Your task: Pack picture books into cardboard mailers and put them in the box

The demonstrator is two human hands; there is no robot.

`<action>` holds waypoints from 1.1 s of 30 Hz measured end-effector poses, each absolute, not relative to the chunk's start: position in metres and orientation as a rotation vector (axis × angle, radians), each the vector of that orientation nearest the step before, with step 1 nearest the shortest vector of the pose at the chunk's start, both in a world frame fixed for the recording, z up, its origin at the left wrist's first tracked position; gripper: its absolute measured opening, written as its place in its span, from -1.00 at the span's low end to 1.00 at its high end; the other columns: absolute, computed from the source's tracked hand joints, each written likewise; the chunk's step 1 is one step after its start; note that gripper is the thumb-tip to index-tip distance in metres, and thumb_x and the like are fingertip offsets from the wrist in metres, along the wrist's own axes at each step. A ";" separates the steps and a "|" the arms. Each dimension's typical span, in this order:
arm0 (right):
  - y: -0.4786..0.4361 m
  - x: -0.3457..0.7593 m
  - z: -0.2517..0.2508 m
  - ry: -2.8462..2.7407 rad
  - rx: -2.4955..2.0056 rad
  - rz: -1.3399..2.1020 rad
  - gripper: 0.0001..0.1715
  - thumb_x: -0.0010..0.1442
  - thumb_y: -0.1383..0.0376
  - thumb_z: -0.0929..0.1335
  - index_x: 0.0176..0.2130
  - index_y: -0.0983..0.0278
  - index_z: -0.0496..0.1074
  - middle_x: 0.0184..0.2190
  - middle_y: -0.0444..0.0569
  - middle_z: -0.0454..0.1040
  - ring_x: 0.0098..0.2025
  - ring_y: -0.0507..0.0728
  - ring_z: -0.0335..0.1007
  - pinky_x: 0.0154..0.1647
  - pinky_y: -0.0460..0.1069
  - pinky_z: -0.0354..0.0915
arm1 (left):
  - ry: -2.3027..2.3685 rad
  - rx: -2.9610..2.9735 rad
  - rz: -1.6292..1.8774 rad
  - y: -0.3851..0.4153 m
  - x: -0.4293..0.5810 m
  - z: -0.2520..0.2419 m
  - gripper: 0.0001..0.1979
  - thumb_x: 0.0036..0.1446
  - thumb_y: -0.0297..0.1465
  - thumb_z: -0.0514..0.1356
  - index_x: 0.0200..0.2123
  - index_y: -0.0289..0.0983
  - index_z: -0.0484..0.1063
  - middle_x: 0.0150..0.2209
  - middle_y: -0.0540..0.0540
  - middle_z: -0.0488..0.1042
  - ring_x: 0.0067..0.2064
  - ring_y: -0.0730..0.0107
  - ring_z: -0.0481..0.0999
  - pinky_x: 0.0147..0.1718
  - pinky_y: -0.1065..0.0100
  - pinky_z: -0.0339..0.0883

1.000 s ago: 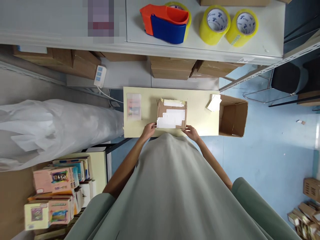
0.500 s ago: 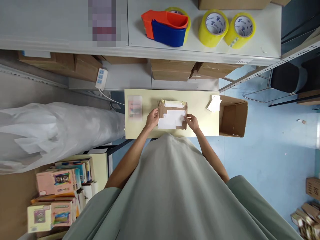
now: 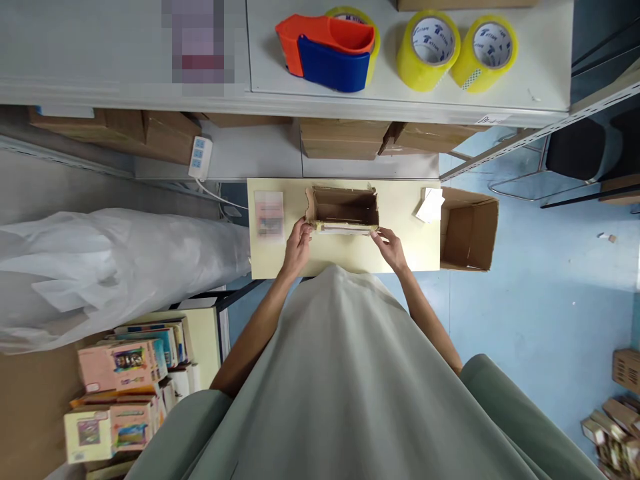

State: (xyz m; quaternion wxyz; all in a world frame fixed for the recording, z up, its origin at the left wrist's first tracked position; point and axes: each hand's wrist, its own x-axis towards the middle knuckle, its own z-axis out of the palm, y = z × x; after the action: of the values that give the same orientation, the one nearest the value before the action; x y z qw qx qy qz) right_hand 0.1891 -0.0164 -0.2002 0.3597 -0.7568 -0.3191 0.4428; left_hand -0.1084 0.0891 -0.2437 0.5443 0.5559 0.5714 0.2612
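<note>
A small cardboard box (image 3: pixel 345 205) stands on the pale yellow table (image 3: pixel 345 256), its open top facing up and its inside dark. My left hand (image 3: pixel 298 245) pinches the box's near left corner. At the near right corner, my right hand (image 3: pixel 389 247) grips the box between thumb and fingers. Along the near edge a strip of whitish paper or tape shows. A pinkish printed sheet (image 3: pixel 269 215) lies left of the box, and white paper slips (image 3: pixel 429 205) lie to its right.
A larger open carton (image 3: pixel 469 229) adjoins the table's right end. Above, a shelf (image 3: pixel 200 97) holds a red and blue tape dispenser (image 3: pixel 333 57) and yellow tape rolls (image 3: pixel 433 50). A white plastic-wrapped bundle (image 3: pixel 120 267) and stacked books (image 3: pixel 120 393) are at the left.
The box has tipped from showing its papered side to showing its open top. Both hands have shifted with it to its near corners.
</note>
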 end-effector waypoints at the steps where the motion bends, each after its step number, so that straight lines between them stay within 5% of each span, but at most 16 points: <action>1: -0.017 0.188 -0.203 -0.804 -1.963 1.174 0.08 0.15 -0.56 0.45 0.12 0.26 0.68 0.31 0.31 0.62 0.33 0.43 0.60 0.33 0.32 0.59 | 1.366 1.297 0.587 0.087 -0.109 -0.246 -0.41 0.53 0.00 0.08 0.45 -0.14 0.37 0.27 -0.28 0.63 0.30 0.06 0.64 0.20 0.08 0.60; 10: -0.026 0.180 -0.203 -0.869 -2.018 1.068 0.03 0.25 -0.51 0.42 0.20 0.25 0.61 0.30 0.33 0.62 0.26 0.42 0.64 0.28 0.34 0.60 | 1.487 1.322 0.521 0.076 -0.116 -0.236 -0.21 0.42 -0.14 0.21 0.61 -0.18 0.11 0.52 -0.45 0.37 0.51 -0.16 0.45 0.45 -0.22 0.39; 17: 0.005 0.174 -0.163 -1.285 -1.918 0.674 -0.28 0.61 -0.25 0.22 0.20 0.19 0.63 0.20 0.21 0.68 0.23 0.35 0.66 0.34 0.29 0.58 | 1.306 1.907 0.678 0.090 -0.095 -0.175 -0.43 0.61 -0.06 0.05 0.49 -0.19 0.38 0.51 -0.33 0.43 0.57 -0.03 0.36 0.61 -0.13 0.19; 26: 0.046 0.140 -0.186 -1.486 -2.013 1.028 -0.26 0.63 -0.01 0.24 0.50 0.40 0.42 0.57 0.37 0.35 0.58 0.43 0.37 0.57 0.32 0.39 | 1.159 1.877 0.389 0.099 -0.057 -0.184 -0.54 0.59 -0.16 0.07 0.27 -0.23 0.62 0.46 -0.28 0.52 0.61 -0.15 0.30 0.64 -0.22 0.11; 33: 0.022 0.173 -0.204 -1.398 -2.070 0.930 -0.19 0.58 -0.11 0.29 0.54 0.29 0.33 0.58 0.37 0.29 0.62 0.50 0.26 0.61 0.49 0.28 | 1.293 1.821 0.369 0.093 -0.077 -0.197 -0.52 0.58 -0.16 0.11 0.36 -0.26 0.52 0.64 -0.34 0.23 0.68 -0.20 0.15 0.63 -0.22 0.14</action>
State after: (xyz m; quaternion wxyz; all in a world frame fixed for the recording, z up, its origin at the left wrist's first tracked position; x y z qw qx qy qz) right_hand 0.1731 0.0218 -0.2035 0.2359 -0.7547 -0.5095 0.3392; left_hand -0.0773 0.0926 -0.1966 0.4252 0.7281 0.5170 0.1477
